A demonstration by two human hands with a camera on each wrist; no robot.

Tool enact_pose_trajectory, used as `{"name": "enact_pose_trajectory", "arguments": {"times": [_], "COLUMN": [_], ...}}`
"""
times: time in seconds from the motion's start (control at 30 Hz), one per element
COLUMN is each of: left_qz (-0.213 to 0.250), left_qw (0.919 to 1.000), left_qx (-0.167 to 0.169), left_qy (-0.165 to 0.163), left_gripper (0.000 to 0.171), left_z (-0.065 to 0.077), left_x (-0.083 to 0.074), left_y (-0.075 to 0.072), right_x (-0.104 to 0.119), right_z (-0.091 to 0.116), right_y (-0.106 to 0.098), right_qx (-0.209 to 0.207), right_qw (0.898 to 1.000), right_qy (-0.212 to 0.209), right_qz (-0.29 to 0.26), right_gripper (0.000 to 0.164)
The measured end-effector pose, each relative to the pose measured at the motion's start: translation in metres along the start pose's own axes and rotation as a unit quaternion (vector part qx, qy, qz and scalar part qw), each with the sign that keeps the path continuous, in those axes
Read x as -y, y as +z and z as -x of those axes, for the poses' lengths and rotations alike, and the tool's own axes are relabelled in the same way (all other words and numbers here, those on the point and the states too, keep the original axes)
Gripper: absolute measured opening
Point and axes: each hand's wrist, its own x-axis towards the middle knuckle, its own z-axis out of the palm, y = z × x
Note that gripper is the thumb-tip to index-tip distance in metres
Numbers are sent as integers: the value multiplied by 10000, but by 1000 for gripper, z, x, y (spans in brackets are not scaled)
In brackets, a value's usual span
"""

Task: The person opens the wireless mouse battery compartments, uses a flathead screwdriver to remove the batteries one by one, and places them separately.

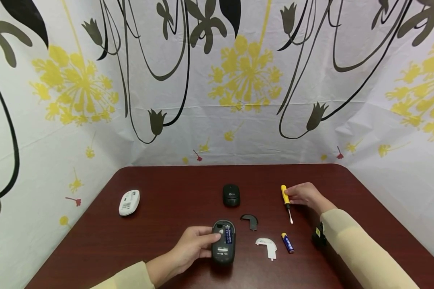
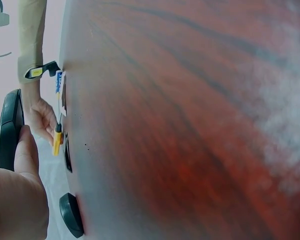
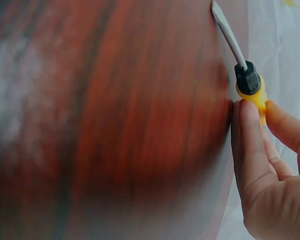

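Note:
My left hand (image 1: 191, 247) grips a black computer mouse (image 1: 223, 255), its underside turned up and its battery bay uncovered. A blue battery (image 1: 228, 235) lies in that bay. At the right, the fingers and thumb of my right hand (image 1: 305, 195) pinch the yellow handle of a screwdriver (image 1: 285, 195), whose metal blade points toward the near side. The right wrist view shows the screwdriver (image 3: 249, 82) between thumb and fingers, close over the table. A loose blue battery with a yellow end (image 1: 287, 243) lies nearer the front, beside a white curved cover (image 1: 267, 247).
A dark curved cover (image 1: 250, 221) lies just right of the held mouse. Farther back stands a second black mouse (image 1: 231, 195). A white mouse (image 1: 129, 202) lies at the left of the dark red-brown table (image 1: 173, 192). A patterned curtain (image 1: 202, 136) hangs behind.

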Motion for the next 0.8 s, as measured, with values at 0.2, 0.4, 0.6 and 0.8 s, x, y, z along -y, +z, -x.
{"name": "enact_pose_trajectory", "arguments": {"times": [0.2, 0.4, 0.6, 0.8], "left_qz": [-5, 10, -10, 3], "left_qw": [10000, 10000, 10000, 10000], "left_qx": [9, 27, 1, -11], "left_qy": [-8, 12, -18, -19], "left_gripper": [40, 39, 40, 39], "left_z": [0, 0, 0, 0], "left_x": [0, -1, -1, 0], "left_y": [0, 1, 1, 1], "right_x": [0, 0, 1, 2], "right_z": [1, 3, 6, 7], "right_y": [6, 8, 9, 12], "right_qx": [-79, -105, -146, -291], "right_qw": [9995, 9986, 9974, 9936], "right_qy": [-216, -352, -397, -396], "right_qz": [217, 393, 576, 1018], "right_gripper": [39, 34, 29, 23]}}
